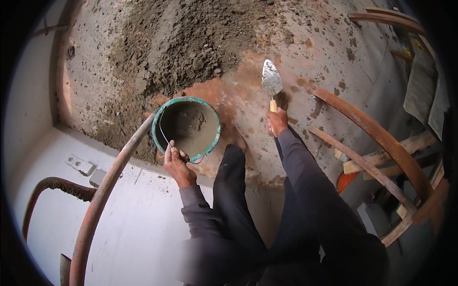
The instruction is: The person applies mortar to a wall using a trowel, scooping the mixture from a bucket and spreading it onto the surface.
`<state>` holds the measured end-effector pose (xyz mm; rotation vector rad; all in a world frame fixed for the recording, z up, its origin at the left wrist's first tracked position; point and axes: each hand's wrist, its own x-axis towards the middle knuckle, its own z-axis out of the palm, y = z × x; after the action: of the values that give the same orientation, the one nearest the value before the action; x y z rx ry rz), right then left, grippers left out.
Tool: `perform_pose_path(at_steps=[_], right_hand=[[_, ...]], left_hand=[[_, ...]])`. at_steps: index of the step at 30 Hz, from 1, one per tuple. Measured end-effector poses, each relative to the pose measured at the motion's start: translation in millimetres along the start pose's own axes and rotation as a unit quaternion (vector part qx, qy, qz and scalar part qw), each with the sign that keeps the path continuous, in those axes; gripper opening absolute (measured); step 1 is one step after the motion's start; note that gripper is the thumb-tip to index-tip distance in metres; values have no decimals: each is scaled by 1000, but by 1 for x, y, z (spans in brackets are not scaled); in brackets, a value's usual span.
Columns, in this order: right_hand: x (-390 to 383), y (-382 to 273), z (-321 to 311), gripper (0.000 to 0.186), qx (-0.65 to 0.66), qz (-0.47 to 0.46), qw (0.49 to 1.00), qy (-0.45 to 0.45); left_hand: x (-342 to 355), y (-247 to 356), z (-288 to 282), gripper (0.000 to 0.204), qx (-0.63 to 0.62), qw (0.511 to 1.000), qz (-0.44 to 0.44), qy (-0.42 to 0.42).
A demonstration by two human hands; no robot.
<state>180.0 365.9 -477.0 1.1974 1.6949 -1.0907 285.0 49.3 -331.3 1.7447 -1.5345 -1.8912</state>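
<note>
My left hand [178, 163] is closed around the thin wire handle [163, 132] of a green-rimmed bucket [218, 125]. Wet grey mortar [194, 127] lies inside the bucket, with a lumpy patch near its middle. To the right, my right hand [277, 121] grips a trowel by its light wooden handle [273, 106]. The trowel's pointed metal blade [271, 78] points away from me, smeared with a little grey. It is held apart from the bucket, over the stained floor.
A large heap of grey mortar mix [176, 45] spreads beyond the bucket. A long wooden handle [109, 186] rises at the left, near a white wall with sockets [79, 164]. Wooden boards and poles [377, 128] lean at the right. My bare feet stand behind the bucket and trowel.
</note>
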Motion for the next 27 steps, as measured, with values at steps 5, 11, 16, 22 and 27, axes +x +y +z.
perform_pose_path(at_steps=[5, 11, 16, 22, 27], right_hand=[[53, -8, 16, 24, 84, -46, 994, 44], [95, -8, 104, 27, -88, -142, 983, 77], [42, -70, 197, 34, -301, -311, 899, 63], [25, -104, 151, 35, -424, -416, 805, 13], [88, -50, 46, 41, -257, -346, 879, 204]], left_hand=[[-2, -29, 27, 36, 9, 998, 47, 39], [4, -15, 45, 35, 27, 996, 39, 77], [8, -15, 32, 35, 45, 993, 50, 94], [12, -18, 42, 36, 38, 994, 55, 92], [9, -16, 51, 36, 32, 995, 27, 92]])
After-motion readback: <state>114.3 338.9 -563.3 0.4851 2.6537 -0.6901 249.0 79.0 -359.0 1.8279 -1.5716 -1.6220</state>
